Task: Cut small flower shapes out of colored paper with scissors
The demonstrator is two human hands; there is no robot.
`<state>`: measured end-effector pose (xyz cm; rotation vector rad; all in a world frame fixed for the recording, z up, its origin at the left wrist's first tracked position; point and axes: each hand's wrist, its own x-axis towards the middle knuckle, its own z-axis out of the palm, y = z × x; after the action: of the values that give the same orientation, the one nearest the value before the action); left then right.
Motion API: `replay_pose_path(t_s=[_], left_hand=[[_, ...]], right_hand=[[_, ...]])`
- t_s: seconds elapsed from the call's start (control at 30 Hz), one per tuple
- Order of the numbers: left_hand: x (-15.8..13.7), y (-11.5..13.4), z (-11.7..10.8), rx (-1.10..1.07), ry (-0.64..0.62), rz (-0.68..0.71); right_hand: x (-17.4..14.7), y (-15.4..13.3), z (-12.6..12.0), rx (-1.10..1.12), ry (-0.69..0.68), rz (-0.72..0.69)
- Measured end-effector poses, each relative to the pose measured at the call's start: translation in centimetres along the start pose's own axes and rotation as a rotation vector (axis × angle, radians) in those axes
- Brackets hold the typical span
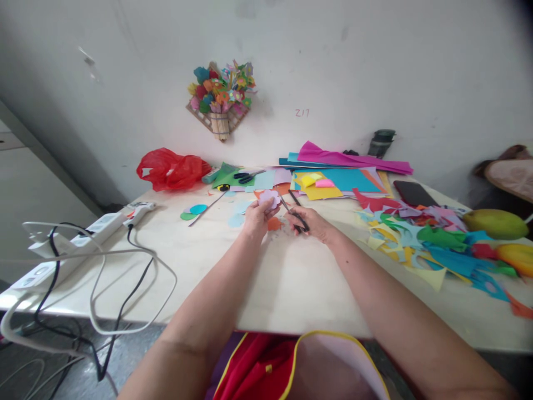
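Observation:
Between the thumb and fingers of my left hand [259,216] is a lilac paper flower [270,199] with rounded petals. My right hand [313,223] grips black-handled scissors [300,218], whose blades are parted and point toward the flower's right edge. Whether the blades touch the paper I cannot tell. Just beyond my hands lie pale blue paper pieces [236,220] and an orange paper piece [273,224]. Further left rest a blue paper circle [198,209] and a green one [187,216].
Paper scraps [441,244] spread across the right, near a phone [416,193] and a green mango [495,223]. Coloured sheets [353,180] and a second pair of scissors [245,177] lie at the back. A red plastic bag [170,169] and a power strip [100,225] with cables are left.

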<state>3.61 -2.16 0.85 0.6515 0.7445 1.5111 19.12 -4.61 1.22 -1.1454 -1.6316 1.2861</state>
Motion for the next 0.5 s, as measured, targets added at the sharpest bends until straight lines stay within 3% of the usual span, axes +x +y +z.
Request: replay_pose_path(t_s=[0.5], left_hand=[[0.0,-0.19,0.09,0.02,0.03,0.014]], right_hand=[[0.19,0.35,0.19,-0.033,0.019,-0.012]])
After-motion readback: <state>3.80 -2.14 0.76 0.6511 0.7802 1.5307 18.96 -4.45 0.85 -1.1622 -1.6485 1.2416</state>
